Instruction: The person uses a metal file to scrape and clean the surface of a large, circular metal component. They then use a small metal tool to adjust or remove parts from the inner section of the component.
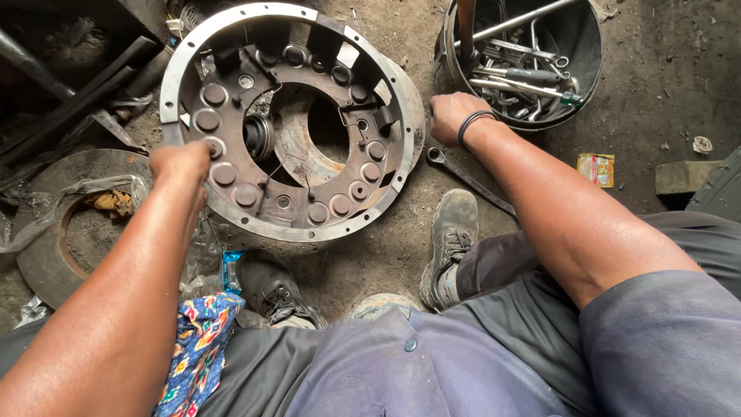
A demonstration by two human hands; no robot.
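A round, rusty grey clutch plate with studs lies on the dirt floor, left hand clamped on its rim, right hand fisted beside it, near a small yellow packet

Just beyond the fingers of the left hand lies 1 round clutch cover, with about 12 round studs showing around its inner plate. Behind that hand's knuckles sits 1 worn flat disc holding 1 crumpled rag. Beyond the right hand stands 1 black bucket of tools, too tangled to count. Just below that hand's fingers lies 1 ring spanner. Nearer the body are 2 shoes, 1 patterned cloth and 1 small packet.
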